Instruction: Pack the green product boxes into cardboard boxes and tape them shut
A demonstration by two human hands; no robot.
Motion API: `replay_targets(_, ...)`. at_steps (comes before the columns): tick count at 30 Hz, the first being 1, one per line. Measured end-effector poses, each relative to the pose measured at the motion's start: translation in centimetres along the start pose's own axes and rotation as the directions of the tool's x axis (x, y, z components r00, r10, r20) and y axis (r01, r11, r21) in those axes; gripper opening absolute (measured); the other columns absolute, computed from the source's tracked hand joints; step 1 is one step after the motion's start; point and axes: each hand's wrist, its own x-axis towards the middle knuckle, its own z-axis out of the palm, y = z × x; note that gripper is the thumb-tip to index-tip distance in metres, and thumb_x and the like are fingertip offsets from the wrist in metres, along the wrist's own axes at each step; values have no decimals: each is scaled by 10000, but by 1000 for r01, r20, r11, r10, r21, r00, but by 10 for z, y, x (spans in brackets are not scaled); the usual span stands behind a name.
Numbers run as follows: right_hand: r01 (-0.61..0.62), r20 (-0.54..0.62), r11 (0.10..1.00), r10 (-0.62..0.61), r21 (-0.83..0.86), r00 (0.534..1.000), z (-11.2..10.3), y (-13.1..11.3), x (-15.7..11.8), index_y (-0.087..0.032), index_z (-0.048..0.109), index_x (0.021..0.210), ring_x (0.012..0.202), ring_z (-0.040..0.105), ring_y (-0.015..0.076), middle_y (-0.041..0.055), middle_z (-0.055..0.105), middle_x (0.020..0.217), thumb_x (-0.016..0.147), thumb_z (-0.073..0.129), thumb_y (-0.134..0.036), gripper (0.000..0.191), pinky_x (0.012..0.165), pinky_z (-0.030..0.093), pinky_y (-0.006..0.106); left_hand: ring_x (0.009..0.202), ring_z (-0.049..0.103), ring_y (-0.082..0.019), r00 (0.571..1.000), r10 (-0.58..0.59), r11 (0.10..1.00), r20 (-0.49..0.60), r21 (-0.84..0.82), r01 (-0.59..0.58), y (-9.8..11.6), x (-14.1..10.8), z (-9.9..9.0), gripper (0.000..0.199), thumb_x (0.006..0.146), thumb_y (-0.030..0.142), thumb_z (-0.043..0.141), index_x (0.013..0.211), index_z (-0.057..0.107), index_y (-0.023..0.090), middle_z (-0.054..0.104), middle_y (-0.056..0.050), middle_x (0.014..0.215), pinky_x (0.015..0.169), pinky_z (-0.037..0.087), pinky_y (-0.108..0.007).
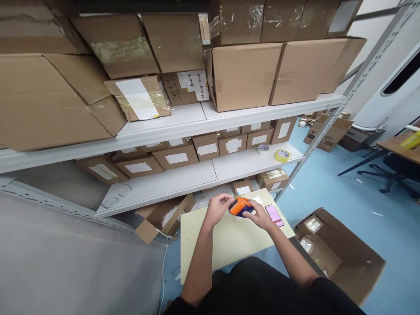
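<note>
An orange and dark-blue label gun [240,206] is held above the pale yellow tabletop [210,245]. My right hand [260,215] is closed round its right end, with the thumb on the dark-blue part. At the other end, my left hand [218,208] has thumb and fingers pinched together close to the label gun's left edge. Whatever is in that pinch is too small to make out. A phone [274,215] with a lit pinkish screen lies on the tabletop to the right of my right hand. White paper [257,200] shows partly behind the label gun.
Shelving [229,114] full of cardboard boxes stands ahead. White tape [263,149], yellow tape [282,155] and glasses [117,195] lie on its middle shelf. An open carton [357,249] is on the floor at right, another open box [164,218] at left.
</note>
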Motion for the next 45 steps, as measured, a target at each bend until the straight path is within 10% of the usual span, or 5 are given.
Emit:
replay_targets(17, -36, 15, 988, 35, 149, 999, -52, 48, 32, -214, 619, 891, 747, 545, 187, 1, 610, 799, 896, 682, -579, 371, 680, 431, 299, 1005, 706, -253, 881, 455, 767, -129, 559, -314, 39, 33, 55, 331, 1046, 382, 476, 1028, 782, 258, 788, -82, 1007, 972, 542, -427)
replay_targets(22, 32, -9, 990, -31, 134, 999, -67, 57, 49, -214, 650, 1050, 828, 611, 214, 37, 690, 936, 908, 657, -487, 308, 767, 499, 332, 1358, 588, -294, 879, 428, 767, -209, 598, -231, 26, 23, 76, 432, 1024, 426, 538, 1407, 632, 248, 643, -107, 1452, 1178, 445, -482)
replay_targets(28, 135, -33, 988, -138, -75, 990, -80, 87, 104, -193, 686, 1147, 1077, 652, 304, 116, 732, 1150, 869, 646, -397, 347, 984, 504, 459, 1406, 544, -352, 766, 352, 866, -537, 497, -49, 27, 12, 75, 737, 985, 542, 578, 1610, 364, 216, 389, -187, 1650, 1023, 571, -439)
replay_targets(37, 117, 100, 905, -84, -409, 991, -98, 135, 224, -142, 729, 1102, 1236, 609, 320, 183, 717, 1261, 856, 693, -194, 254, 1100, 438, 462, 1038, 713, -217, 711, 336, 888, -617, 458, -22, 26, -7, 70, 472, 1009, 424, 546, 1455, 581, 274, 498, -149, 1563, 861, 626, -362)
replay_targets(45, -4, -8, 846, -1, -533, 1000, -87, 136, 229, -115, 633, 1335, 1283, 558, 394, 235, 678, 1313, 861, 650, -187, 479, 1079, 391, 523, 1098, 698, -243, 716, 159, 941, -680, 323, 98, 1, -23, 73, 384, 981, 451, 563, 1257, 710, 228, 700, -136, 1291, 864, 620, -371)
